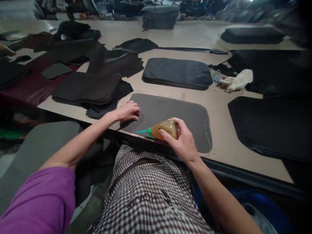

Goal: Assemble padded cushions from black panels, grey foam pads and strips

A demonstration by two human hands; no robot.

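Note:
A dark grey flat panel with rounded corners (175,112) lies along the front edge of the table. My right hand (184,139) is wrapped round a squeeze bottle (164,129) of amber liquid. The bottle is tipped on its side just above the panel's near edge, its green collar and thin blue-green nozzle pointing left. On the panel's left end rests my left hand (128,111), fingers curled down and closed. What may be under those fingertips is hidden.
A stack of dark panels (177,73) lies behind, with brown-black panels (87,86) to the left. At right are a whitish crumpled cloth (240,80) and large black sheets (270,125). Another grey panel (46,152) hangs low at left, below the table edge.

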